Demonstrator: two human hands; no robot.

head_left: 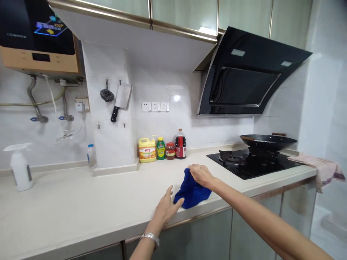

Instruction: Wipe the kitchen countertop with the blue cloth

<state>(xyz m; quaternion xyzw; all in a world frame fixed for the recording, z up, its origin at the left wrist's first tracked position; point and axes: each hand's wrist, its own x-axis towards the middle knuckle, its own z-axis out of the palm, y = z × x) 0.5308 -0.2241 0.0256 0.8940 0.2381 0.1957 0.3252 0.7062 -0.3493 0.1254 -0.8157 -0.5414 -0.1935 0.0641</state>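
Note:
A blue cloth (193,193) lies bunched near the front edge of the pale countertop (81,206), one corner raised. My right hand (201,174) grips that raised corner, fingers closed over the fabric. To the left of the cloth, my left hand (166,207) is open, thumb and fingers apart, its thumb tip at the cloth's lower left edge; whether it touches is hard to tell. A silver bracelet (150,238) circles the left wrist.
Along the wall stand a yellow detergent jug (147,151), green bottle (161,148), red-lidded jar (170,151) and dark sauce bottle (180,145). At right, a wok (268,142) sits on the gas stove (244,169) beside a pink towel (320,164). A spray bottle (20,171) stands left.

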